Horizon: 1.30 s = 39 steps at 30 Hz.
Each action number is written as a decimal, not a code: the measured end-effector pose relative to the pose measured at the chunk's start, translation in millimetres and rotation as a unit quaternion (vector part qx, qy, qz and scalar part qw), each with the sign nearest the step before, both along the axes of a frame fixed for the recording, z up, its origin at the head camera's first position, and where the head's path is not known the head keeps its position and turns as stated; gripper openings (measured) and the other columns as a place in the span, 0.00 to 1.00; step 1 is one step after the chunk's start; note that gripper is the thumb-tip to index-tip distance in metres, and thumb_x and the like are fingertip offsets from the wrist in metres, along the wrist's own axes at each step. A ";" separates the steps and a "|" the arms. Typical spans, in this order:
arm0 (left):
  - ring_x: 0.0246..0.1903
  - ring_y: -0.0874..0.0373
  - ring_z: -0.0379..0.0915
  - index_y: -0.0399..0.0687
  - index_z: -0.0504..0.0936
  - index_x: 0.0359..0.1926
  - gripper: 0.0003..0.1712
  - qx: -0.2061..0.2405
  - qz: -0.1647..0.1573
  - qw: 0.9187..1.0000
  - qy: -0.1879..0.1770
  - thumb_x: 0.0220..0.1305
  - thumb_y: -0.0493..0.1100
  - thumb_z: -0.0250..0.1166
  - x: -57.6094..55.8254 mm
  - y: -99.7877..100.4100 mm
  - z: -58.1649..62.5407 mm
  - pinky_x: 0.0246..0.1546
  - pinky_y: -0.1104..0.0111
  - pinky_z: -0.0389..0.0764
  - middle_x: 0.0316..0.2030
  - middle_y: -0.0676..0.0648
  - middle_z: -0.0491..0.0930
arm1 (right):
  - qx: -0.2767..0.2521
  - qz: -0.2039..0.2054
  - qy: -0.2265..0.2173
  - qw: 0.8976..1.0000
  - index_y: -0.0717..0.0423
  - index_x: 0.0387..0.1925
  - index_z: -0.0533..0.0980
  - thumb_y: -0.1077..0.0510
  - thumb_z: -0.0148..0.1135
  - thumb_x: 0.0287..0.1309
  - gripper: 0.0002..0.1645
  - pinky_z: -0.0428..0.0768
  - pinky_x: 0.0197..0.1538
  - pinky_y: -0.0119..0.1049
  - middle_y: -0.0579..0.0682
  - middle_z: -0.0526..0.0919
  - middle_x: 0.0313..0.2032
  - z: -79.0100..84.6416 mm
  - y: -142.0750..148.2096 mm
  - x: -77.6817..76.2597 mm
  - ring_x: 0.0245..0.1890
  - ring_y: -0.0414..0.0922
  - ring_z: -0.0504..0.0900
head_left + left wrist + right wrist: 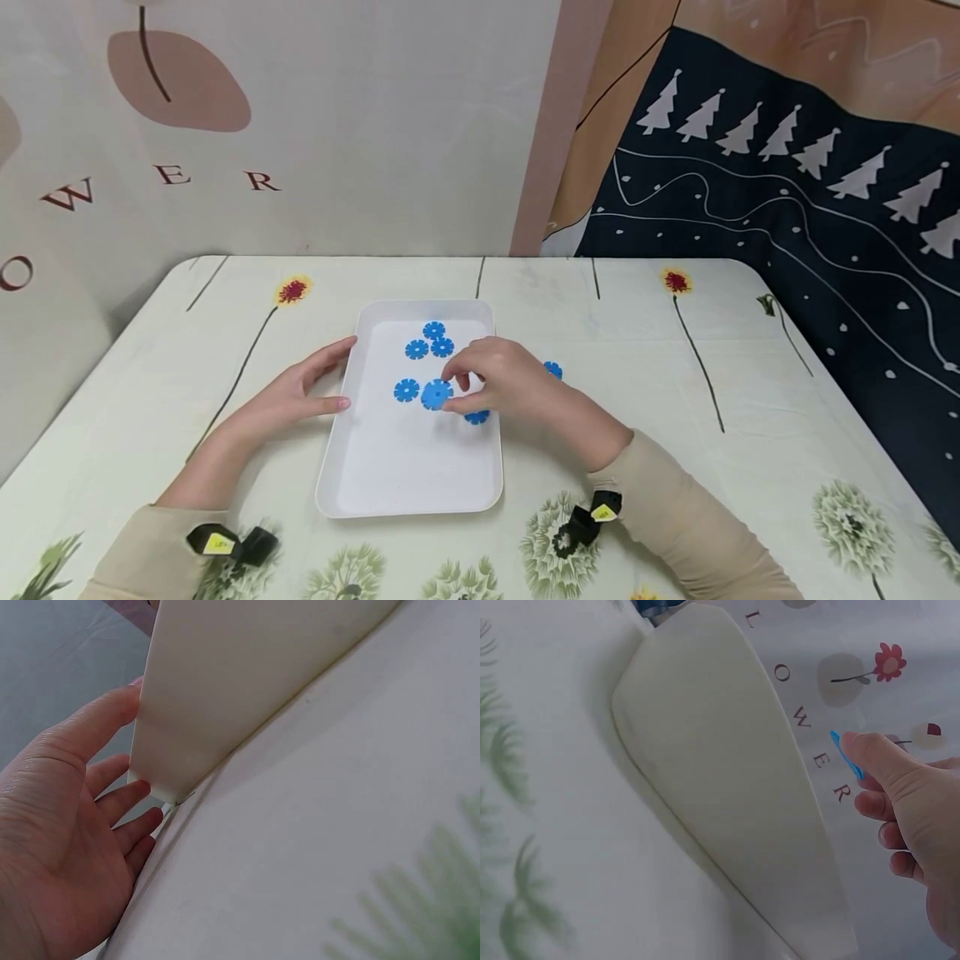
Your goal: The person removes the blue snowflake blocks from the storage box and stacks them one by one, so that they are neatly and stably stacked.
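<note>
A white rectangular tray (408, 471) lies on the table, with several flat blue notched discs in it. My right hand (513, 382) is over the tray's right half, pinching one blue disc (436, 395) between thumb and fingers. In the right wrist view that disc (847, 755) appears edge-on at the thumb tip. Just left of it lies another disc (407, 390); a third (477, 417) is partly hidden under my right hand. Three discs form a cluster (433, 331) towards the tray's far end. My left hand (296, 392) touches the tray's left side, its fingers and thumb spread.
A further blue disc (553, 369) lies on the table beyond the tray's right side, partly covered by my right hand. The flower-printed cloth (615, 333) covers the table. Behind it hang a pale printed wall cloth (375, 167) and a dark one with white trees (750, 192).
</note>
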<state>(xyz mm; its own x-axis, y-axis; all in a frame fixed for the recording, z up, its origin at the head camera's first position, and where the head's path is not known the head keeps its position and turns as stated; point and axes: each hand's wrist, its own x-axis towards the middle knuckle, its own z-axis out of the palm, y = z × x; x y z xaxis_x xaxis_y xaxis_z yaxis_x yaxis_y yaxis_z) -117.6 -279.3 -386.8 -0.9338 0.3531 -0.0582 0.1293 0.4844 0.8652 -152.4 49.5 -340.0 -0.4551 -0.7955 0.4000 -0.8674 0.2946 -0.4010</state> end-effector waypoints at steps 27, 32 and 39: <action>0.69 0.40 0.45 0.43 0.53 0.73 0.49 0.001 -0.002 1.000 -0.003 0.57 0.41 0.71 -1.6 -1.3 0.8 0.63 0.42 0.52 0.71 0.40 0.53 | -0.050 -0.081 -0.002 0.995 0.54 0.32 0.82 0.58 0.80 0.39 0.15 0.70 0.27 0.29 0.40 0.76 0.24 -28.0 93.9 -18.9 0.24 0.41 0.72; 0.69 0.40 0.45 0.43 0.53 0.73 0.49 -0.002 0.000 1.000 -0.004 0.57 0.41 0.71 -0.7 -1.4 0.6 0.65 0.52 0.56 0.71 0.40 0.53 | -0.038 -0.102 -0.014 0.994 0.54 0.33 0.82 0.59 0.79 0.40 0.15 0.69 0.26 0.30 0.39 0.76 0.25 -32.9 106.6 -22.6 0.24 0.40 0.69; 0.70 0.41 0.46 0.44 0.53 0.74 0.49 -0.004 0.004 1.000 -0.007 0.57 0.41 0.71 -0.4 -0.8 -0.5 0.59 0.76 0.60 0.71 0.41 0.53 | -0.036 -0.104 -0.025 0.994 0.56 0.33 0.82 0.61 0.79 0.40 0.16 0.67 0.24 0.29 0.41 0.76 0.24 -37.3 120.4 -30.9 0.23 0.40 0.68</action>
